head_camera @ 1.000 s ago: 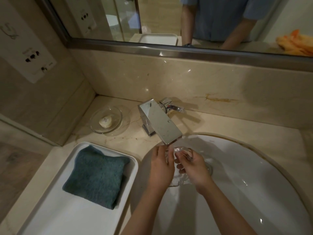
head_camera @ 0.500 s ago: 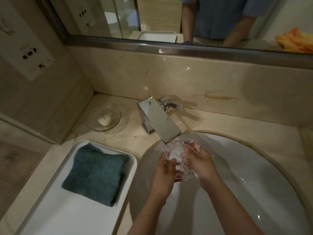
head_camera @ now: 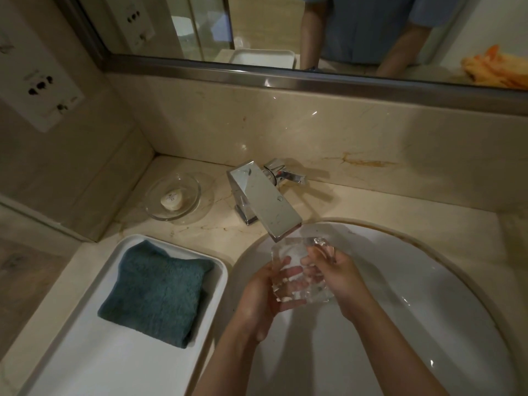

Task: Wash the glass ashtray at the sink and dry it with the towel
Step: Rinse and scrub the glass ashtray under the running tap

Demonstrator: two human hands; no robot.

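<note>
Ashtray [head_camera: 300,270]: clear glass, thick-walled, held tilted over the basin just beneath the spout end; edges blur against the fingers seen through the glass.
Left hand [head_camera: 264,292]: clasps the ashtray from its left and lower side, thumb on the near face, fingers visible through the glass behind it.
Right hand [head_camera: 334,277]: grips the ashtray's right side, fingers curled over the upper right rim.
Sink [head_camera: 414,281]: white oval basin set into the counter; both forearms reach over its near edge.
Faucet [head_camera: 264,202]: chrome, flat rectangular spout angled down toward the basin, its tip directly above the ashtray; lever handle behind it points right. Running water cannot be confirmed.
Towel [head_camera: 155,291]: teal, folded into a rough square, lying in the far part of the tray, well apart from both hands.
Tray [head_camera: 94,364]: white, rectangular, rounded corners, on the counter just left of the sink; near part bare.
Soap dish [head_camera: 155,208]: clear glass, round, on the counter left of the faucet, holding a small pale soap [head_camera: 172,199].
Counter [head_camera: 385,207]: beige marble, matching backsplash.
Mirror [head_camera: 285,30]: above the backsplash, metal lower frame; reflects a person's blue shirt and forearms.
</note>
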